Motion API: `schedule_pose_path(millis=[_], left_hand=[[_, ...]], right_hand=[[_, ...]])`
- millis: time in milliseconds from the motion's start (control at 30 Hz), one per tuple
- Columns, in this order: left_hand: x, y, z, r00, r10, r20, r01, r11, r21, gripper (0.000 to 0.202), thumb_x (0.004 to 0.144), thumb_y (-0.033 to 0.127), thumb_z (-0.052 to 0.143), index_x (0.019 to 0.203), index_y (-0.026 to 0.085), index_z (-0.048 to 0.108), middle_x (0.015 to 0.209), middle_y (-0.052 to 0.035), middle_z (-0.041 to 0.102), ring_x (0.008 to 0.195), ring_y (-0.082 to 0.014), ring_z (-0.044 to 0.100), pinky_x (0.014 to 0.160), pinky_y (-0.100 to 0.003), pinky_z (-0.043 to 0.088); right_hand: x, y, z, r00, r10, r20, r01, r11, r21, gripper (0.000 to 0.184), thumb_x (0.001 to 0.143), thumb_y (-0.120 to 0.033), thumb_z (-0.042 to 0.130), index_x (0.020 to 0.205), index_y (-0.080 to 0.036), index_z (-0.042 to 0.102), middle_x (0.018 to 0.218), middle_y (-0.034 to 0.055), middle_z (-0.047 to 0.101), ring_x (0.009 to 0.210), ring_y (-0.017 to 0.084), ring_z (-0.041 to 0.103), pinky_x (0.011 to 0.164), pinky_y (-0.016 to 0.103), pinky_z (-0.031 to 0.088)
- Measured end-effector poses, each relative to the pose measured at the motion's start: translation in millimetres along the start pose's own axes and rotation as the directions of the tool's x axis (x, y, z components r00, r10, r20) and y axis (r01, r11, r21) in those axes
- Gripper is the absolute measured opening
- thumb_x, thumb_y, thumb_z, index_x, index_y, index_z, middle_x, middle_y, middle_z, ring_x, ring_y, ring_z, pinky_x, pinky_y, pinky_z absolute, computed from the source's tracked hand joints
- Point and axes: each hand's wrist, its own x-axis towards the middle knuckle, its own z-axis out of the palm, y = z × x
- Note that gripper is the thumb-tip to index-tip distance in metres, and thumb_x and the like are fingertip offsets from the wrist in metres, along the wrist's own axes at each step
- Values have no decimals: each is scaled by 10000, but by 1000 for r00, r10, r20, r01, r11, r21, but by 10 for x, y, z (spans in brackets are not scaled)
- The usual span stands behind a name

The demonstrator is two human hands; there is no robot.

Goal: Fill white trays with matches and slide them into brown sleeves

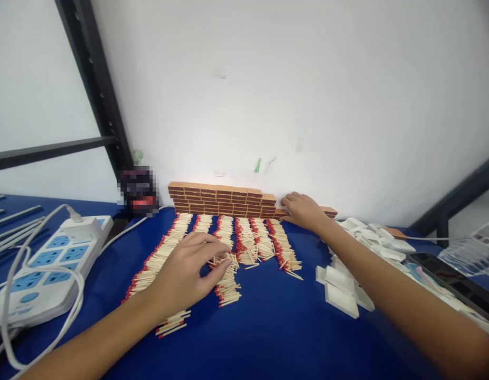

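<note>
Several rows of red-tipped matches (260, 240) lie spread on the blue table (268, 327). My left hand (189, 272) rests on them, fingers curled, thumb and fingertips pinching at matches near the middle rows. A stack of brown matchboxes (221, 200) stands like a wall against the white wall. My right hand (302, 210) reaches to the right end of that stack, fingers closed on a brown matchbox there.
White inner trays (343, 295) lie piled at the right. A dark phone (450, 279) and a clear plastic bag (470, 253) sit at far right. A white and blue power strip (50, 258) with cables lies at the left. A black frame (97, 89) rises behind.
</note>
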Motion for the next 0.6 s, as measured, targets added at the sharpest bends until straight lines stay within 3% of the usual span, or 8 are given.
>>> schedule_pose_path(millis=[233, 467, 600], left_hand=[[-9, 11, 9, 1000, 1, 17, -1, 1000, -29, 114, 1000, 171, 695, 1106, 207, 715, 962, -43, 782, 959, -215, 725, 897, -392, 578], [-7, 0, 3, 1000, 11, 15, -11, 1000, -2, 115, 1014, 202, 679, 1120, 214, 720, 949, -47, 793, 955, -224, 739, 884, -400, 588], [-35, -1, 28, 999, 5, 38, -5, 1000, 2, 128, 1016, 211, 677, 1134, 211, 724, 990, -57, 794, 964, -225, 737, 897, -407, 586]], right_hand=[[-62, -92, -22, 1000, -14, -17, 13, 999, -37, 227, 950, -239, 604, 1137, -137, 683, 1114, 186, 732, 1062, 338, 626, 859, 410, 437], [-242, 0, -175, 997, 65, -43, -66, 998, -13, 113, 956, -259, 605, 942, -178, 683, 979, 178, 716, 1005, 341, 607, 826, 411, 422], [-345, -10, -164, 995, 101, -23, -100, 994, 45, 109, 978, -280, 605, 987, -196, 673, 1016, 141, 716, 1001, 300, 626, 799, 374, 441]])
